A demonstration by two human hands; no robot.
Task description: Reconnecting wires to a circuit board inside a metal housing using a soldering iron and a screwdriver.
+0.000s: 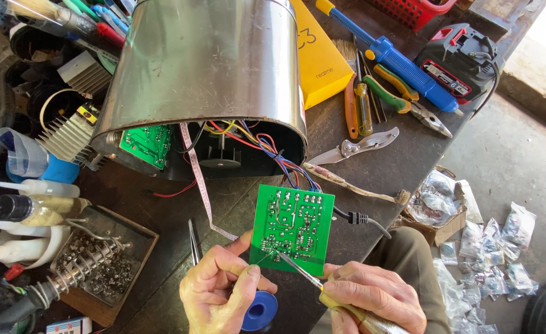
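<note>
Green circuit board (pixel 292 229): right hand (pixel 372 295) grips soldering iron (pixel 310 281), left hand (pixel 223 291) pinches solder wire (pixel 262 258); steel housing (pixel 208 74) behind.

Dark workbench (pixel 402 167): pliers (pixel 409 102), yellow box (pixel 319 59), tweezers (pixel 194 242).

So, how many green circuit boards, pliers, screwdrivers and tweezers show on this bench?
Green circuit boards: 2, one propped by the left hand and touched by the soldering iron in the right hand, one inside the metal housing
Pliers: 2
Screwdrivers: 1
Tweezers: 1
Total: 6
</note>
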